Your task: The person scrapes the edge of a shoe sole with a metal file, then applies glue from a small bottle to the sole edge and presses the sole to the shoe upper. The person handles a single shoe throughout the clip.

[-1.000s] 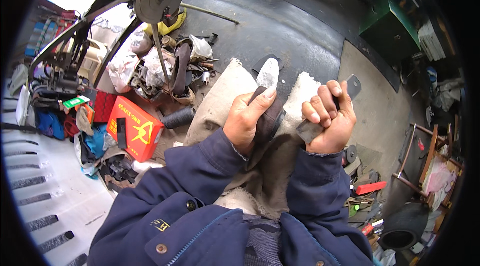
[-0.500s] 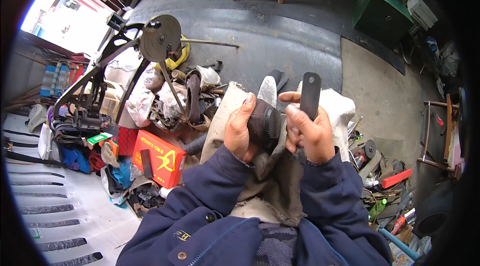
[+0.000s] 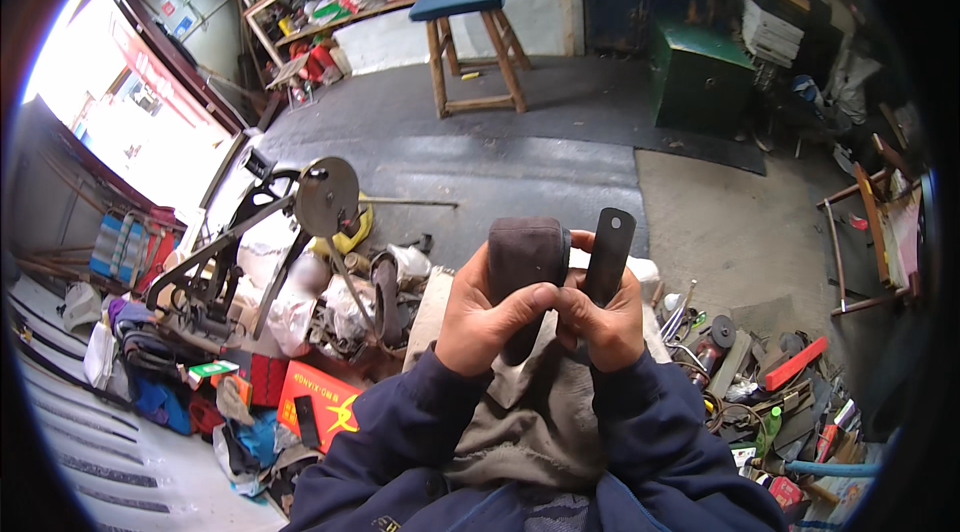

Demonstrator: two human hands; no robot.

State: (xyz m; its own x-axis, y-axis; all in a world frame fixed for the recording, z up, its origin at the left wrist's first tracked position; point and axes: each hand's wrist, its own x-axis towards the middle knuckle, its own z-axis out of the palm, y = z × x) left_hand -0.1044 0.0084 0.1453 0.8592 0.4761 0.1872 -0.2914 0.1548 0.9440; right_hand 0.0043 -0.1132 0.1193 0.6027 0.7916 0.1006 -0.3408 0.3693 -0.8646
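On the left, the left hand [image 3: 480, 320] is wrapped around a dark shoe [image 3: 527, 247], which stands upright between the hands, above the near grey-beige cloth [image 3: 530, 429] on the lap; the shoe looks soft, so if that grasp slackens or the fingers press unevenly, it may twist or fold. Between the hands, the two thumbs come together at the shoe's near right side, and crowding there could make one lose purchase; a slip would probably bring the tool against the left thumb. On the right, the right hand [image 3: 605, 322] grasps a flat black tool [image 3: 610, 257], its holed far end sticking up just beside the shoe. I cannot tell whether the covered near end is sharp; if it is, squeezing too hard could cut the palm, and the loose cloth below might snag. Counted from the left, there is one black machine with one disc wheel [image 3: 328, 196], one red box [image 3: 330, 394] with one black slab [image 3: 306, 420] on it, one far blue-topped stool [image 3: 458, 2], one shoe, one cloth, one tool, one far green chest [image 3: 700, 82], one green bottle [image 3: 770, 422] and one red bar [image 3: 796, 364] on the right; the cluttered heaps are too tangled to count.
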